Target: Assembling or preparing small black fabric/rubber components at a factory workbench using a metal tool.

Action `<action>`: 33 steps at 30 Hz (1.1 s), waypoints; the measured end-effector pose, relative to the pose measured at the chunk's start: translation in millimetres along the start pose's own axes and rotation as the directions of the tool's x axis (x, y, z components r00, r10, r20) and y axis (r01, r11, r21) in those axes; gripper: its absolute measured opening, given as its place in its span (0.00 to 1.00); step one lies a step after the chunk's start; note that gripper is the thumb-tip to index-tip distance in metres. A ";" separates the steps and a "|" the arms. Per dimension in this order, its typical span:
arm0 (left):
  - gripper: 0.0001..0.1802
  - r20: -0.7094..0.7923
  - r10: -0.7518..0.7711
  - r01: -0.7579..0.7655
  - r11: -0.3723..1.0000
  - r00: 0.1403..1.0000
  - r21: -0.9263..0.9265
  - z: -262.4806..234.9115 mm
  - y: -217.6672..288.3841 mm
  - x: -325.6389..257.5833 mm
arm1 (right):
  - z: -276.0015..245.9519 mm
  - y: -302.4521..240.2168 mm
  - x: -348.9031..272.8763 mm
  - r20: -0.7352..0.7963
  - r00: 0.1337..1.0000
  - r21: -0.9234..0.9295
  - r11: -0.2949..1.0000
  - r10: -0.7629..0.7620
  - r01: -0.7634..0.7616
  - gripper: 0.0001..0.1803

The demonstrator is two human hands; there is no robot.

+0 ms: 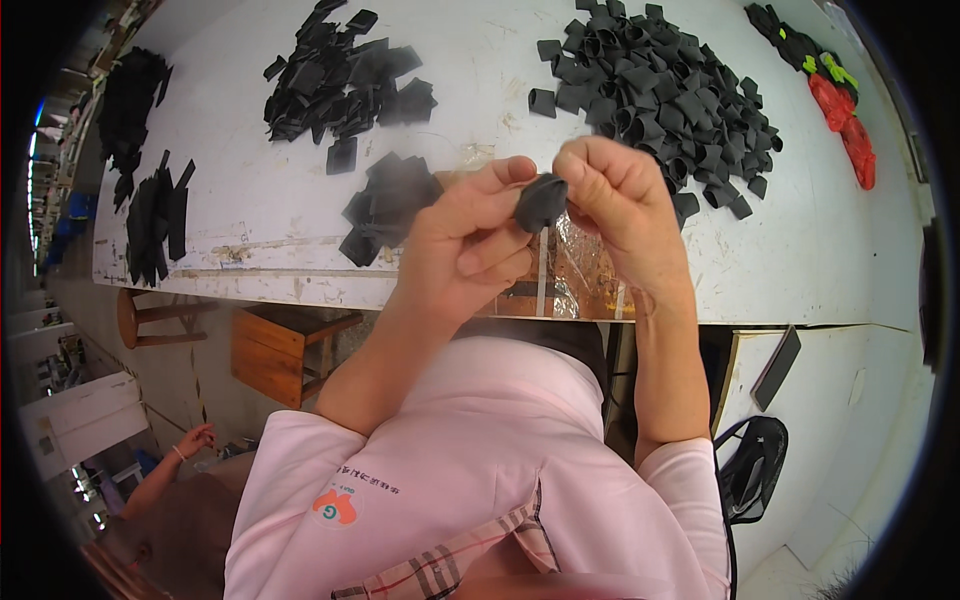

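Observation:
Between my hands, over the front edge of the white table (320,225), is a small black fabric piece (541,206), folded or curled into a cup-like shape. My left hand (468,232) pinches it from the left with thumb and fingers. On its other side, my right hand (618,205) has thumb and forefinger closed on the upper right edge. Beside my left hand lies a loose stack of flat black pieces (385,200), partly hidden by that hand. Beyond my right hand spreads a large heap of black tube-like pieces (660,90).
Farther back sits another pile of flat black pieces (335,85). Black strips (157,225) lie at the left end. A red plastic bag (845,125) lies at the far right. Wooden stools (270,350) stand below the table, and another person's hand (197,438) shows lower left.

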State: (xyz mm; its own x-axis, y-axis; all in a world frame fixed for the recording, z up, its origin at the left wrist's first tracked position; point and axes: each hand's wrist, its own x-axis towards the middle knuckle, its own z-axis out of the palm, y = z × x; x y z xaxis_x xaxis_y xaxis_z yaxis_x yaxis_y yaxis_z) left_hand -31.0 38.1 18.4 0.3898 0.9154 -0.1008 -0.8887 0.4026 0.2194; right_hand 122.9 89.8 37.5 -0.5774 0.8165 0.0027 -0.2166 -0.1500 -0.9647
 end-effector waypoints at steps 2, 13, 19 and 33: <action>0.10 -0.009 0.057 -0.056 0.994 0.998 0.098 -2.9 -1.5 -0.2 | 3.9 -6.3 3.9 0.008 1.000 -0.047 0.999 0.019 -0.018 0.14; 0.09 0.592 0.444 -0.540 -0.254 0.672 0.803 24.9 -5.0 8.4 | 4.8 7.0 -11.1 -0.240 0.946 -0.450 0.888 -0.219 0.091 0.12; 0.05 0.374 0.581 -0.536 0.131 0.723 0.834 13.8 -0.9 1.9 | 16.9 -4.1 -23.3 -0.080 0.826 -0.664 0.648 -0.557 0.373 0.07; 0.10 0.352 0.441 -0.405 0.029 0.825 0.914 19.5 3.5 1.1 | -4.0 33.1 -40.2 -0.098 0.908 -0.700 0.677 -0.407 0.228 0.07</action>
State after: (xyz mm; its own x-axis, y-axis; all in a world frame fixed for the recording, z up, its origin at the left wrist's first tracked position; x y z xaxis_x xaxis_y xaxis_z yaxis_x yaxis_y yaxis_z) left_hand -28.9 40.6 38.0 0.0145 0.9346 0.3554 0.0370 -0.3557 0.9339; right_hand 142.1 54.2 4.4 -0.3590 0.8573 0.3690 0.2729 0.4745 -0.8369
